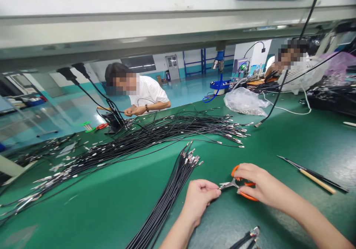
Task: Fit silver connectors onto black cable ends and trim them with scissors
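Observation:
My right hand [257,182] is wrapped round the orange handles of small scissors [232,183], whose blades point left and stand partly apart. My left hand [198,199] pinches a small cable end [219,189] between thumb and forefinger, right at the blade tips. Most of that cable is hidden behind the hand. Left of my left hand lies a bundle of black cables [167,201] with metal connectors at the far end. A few more cable ends [254,232] show at the bottom edge, below my right hand.
A long heap of black cables [155,130] crosses the green table [97,201]. Tweezers [294,163] and a wooden-handled tool [319,182] lie at right. Behind are a plastic bag [244,101], a white fan [302,75] and two people. A shelf [167,23] spans overhead.

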A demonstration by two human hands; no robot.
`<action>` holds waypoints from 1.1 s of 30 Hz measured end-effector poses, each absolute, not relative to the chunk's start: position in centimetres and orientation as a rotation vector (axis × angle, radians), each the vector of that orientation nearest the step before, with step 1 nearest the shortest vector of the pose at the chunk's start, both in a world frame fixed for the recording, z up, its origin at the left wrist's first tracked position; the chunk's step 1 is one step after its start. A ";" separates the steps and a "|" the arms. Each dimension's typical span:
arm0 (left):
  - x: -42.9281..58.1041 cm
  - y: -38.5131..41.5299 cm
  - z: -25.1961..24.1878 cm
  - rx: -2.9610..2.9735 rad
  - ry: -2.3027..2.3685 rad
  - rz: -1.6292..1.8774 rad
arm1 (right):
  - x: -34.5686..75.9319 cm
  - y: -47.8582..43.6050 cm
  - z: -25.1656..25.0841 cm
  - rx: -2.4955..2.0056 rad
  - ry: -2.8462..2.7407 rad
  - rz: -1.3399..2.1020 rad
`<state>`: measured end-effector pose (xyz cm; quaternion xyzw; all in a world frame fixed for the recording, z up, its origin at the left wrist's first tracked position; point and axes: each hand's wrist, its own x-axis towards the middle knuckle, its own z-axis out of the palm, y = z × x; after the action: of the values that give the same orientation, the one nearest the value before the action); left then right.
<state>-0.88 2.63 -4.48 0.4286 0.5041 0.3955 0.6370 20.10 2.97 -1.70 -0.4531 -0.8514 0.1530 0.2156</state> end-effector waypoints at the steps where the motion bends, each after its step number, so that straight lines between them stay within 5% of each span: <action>1: -0.9 2.6 -4.5 0.984 1.155 0.901 | 20.1 3.0 -1.7 -1.257 -2.364 0.424; 33: -1.0 2.7 -4.5 1.025 1.159 0.820 | 19.7 2.8 -1.3 -1.215 -2.401 0.444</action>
<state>-1.01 2.70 -4.46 0.4496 0.5082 0.3598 0.6404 19.70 2.77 -1.31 -0.4361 -0.8616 0.1591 0.2054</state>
